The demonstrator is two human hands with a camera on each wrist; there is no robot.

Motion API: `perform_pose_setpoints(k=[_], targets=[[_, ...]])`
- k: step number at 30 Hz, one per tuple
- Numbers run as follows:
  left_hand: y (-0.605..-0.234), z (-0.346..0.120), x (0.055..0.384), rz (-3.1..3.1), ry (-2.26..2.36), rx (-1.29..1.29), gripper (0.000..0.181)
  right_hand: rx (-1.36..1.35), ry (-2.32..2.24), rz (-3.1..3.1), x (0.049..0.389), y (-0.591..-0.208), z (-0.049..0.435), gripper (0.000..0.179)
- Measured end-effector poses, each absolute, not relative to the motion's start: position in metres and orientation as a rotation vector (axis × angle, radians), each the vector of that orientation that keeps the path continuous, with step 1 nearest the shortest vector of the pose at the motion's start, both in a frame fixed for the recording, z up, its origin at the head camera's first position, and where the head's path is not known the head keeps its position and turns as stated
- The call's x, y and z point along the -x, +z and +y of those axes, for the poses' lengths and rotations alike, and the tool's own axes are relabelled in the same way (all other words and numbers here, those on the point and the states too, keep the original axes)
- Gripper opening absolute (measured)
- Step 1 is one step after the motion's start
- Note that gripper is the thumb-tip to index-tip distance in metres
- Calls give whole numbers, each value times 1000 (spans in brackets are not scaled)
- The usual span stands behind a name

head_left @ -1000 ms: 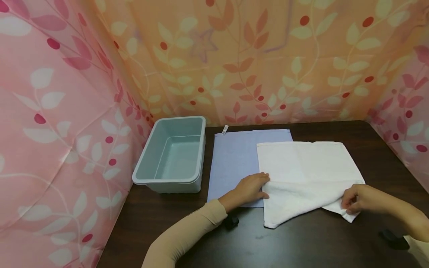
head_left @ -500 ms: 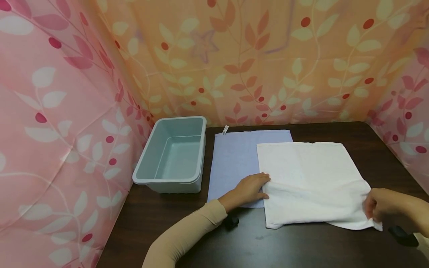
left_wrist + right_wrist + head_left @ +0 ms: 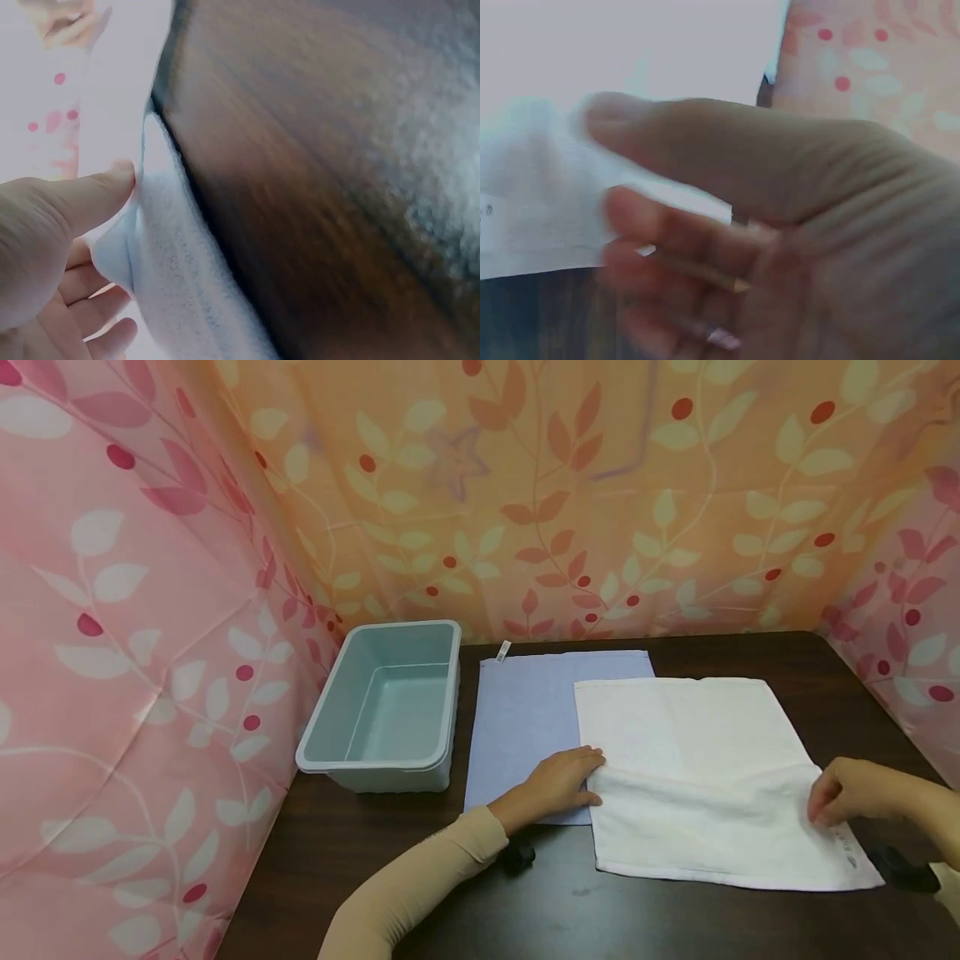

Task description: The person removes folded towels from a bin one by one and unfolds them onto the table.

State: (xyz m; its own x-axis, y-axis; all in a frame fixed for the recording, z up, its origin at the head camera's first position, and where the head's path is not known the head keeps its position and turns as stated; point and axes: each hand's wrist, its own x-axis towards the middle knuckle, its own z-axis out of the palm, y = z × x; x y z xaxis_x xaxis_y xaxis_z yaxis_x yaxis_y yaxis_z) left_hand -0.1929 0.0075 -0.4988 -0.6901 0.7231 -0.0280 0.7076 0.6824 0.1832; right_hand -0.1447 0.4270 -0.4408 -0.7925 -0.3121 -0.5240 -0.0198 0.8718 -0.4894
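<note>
A white towel [image 3: 697,727] lies spread out, its lower half rippled, partly over a flat blue cloth [image 3: 517,727]. At the white towel's left edge, my left hand [image 3: 558,783] pinches the fabric; in the left wrist view, a fold of the towel [image 3: 180,262] sits between the thumb [image 3: 97,199] and fingers. Over the towel's right edge is my right hand [image 3: 855,789], its fingers loosely bent. The right wrist view has the right thumb [image 3: 675,135] apart from the fingers, with no cloth between them. Small printed marks show near the towel's lower right corner.
A grey-blue plastic tub [image 3: 442,758] with nothing visible inside stands left of the blue cloth. The dark wooden table [image 3: 525,910] meets patterned curtains [image 3: 480,527] at the back and sides. A white tag [image 3: 503,651] sticks out from the blue cloth's top edge.
My right hand has pulled the towel's folded lower right corner outward to the right and let go of it. The lower edge now lies nearly straight. My left hand has stayed put.
</note>
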Motion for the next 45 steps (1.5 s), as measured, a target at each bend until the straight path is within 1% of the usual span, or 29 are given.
perform_pose_setpoints(k=[3, 7, 11, 15, 17, 20, 23, 27, 34, 42, 45], targets=[[-496, 6, 190, 2800, 266, -1228, 61, 306, -578, 2628, 160, -438, 425, 15], [-489, 7, 183, 2816, 364, -1343, 53, 315, -730, 2812, 177, -443, 423, 29], [-482, 10, 171, 2743, 438, -1478, 36, 319, -761, 2861, 196, -450, 419, 45], [-477, 12, 157, 2573, 359, -1602, 20, 350, -739, 2859, 217, -458, 411, 59], [-475, 13, 149, 2484, 273, -1653, 20, 383, -739, 2860, 226, -462, 409, 65], [-476, 15, 139, 2404, 125, -1702, 24, 416, -722, 2857, 239, -470, 409, 76], [-480, 15, 132, 2392, -7, -1736, 26, 431, -695, 2815, 247, -479, 410, 84], [-483, 15, 128, 2405, -120, -1780, 20, 449, -658, 2779, 252, -486, 411, 83], [-478, 14, 125, 2460, -267, -1821, 15, 473, -701, 2730, 254, -487, 410, 79], [-478, 14, 124, 2486, -213, -1831, 6, 438, -690, 2714, 254, -487, 410, 80], [-479, 13, 125, 2465, -146, -1821, 10, 425, -673, 2709, 255, -488, 411, 81]])
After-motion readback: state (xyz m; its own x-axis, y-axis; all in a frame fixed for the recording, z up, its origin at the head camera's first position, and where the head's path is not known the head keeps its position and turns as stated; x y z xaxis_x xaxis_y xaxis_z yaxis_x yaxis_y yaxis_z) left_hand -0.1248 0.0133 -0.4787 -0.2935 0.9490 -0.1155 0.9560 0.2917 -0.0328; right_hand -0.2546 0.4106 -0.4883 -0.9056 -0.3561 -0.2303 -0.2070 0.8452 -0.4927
